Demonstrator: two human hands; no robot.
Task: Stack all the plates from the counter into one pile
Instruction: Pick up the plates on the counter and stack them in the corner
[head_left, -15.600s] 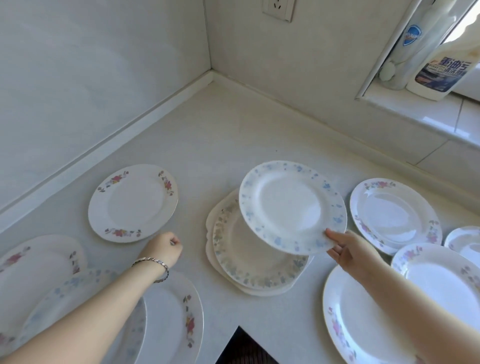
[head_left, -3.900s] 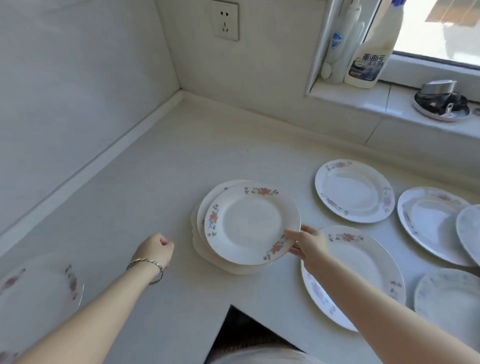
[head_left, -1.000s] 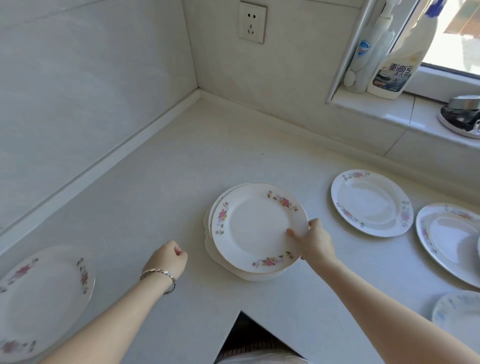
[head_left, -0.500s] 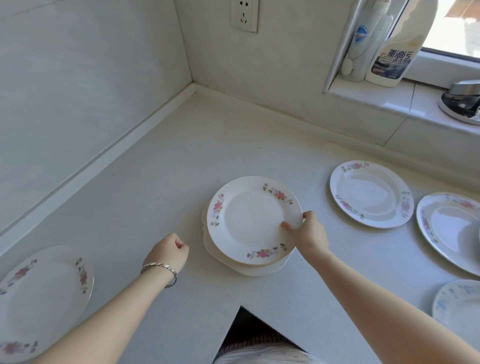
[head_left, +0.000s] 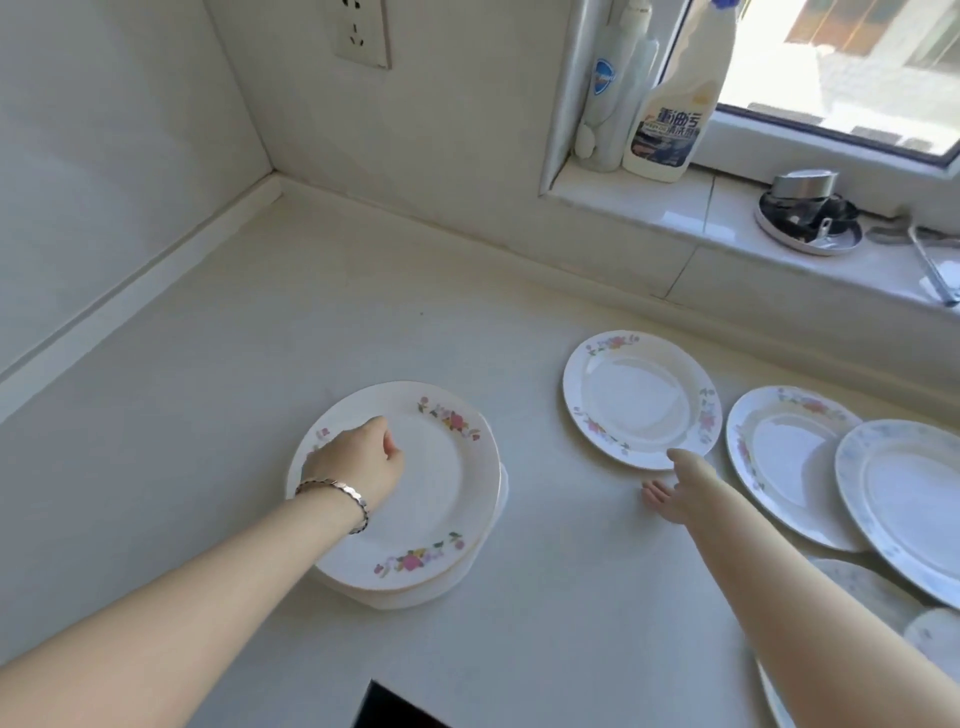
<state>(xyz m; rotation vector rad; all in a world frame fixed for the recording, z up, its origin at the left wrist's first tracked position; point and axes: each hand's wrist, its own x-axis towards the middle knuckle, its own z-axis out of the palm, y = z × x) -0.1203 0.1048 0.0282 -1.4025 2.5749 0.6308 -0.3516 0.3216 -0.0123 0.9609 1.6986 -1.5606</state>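
Note:
A pile of plates (head_left: 441, 488) stands on the white counter, with a pink-flowered plate on top. My left hand (head_left: 358, 457), wearing a bracelet, is curled into a fist over the left part of that top plate and holds nothing. My right hand (head_left: 672, 486) reaches out with straight fingers at the front edge of a single flowered plate (head_left: 641, 400); whether it touches is unclear. To the right lie another flowered plate (head_left: 779, 457) and a blue-rimmed plate (head_left: 904, 499) that overlaps it. More plates (head_left: 872, 592) show beside my right forearm.
Two walls meet at the back left corner, with a socket (head_left: 361, 31) on the back wall. The windowsill holds cleaning bottles (head_left: 670, 119) and a dish of metal items (head_left: 808, 218). A dark gap (head_left: 395, 706) cuts into the counter's front edge.
My right hand has let go of the pile's top plate and moved right to the single flowered plate. My left fist has moved from the counter to over the pile.

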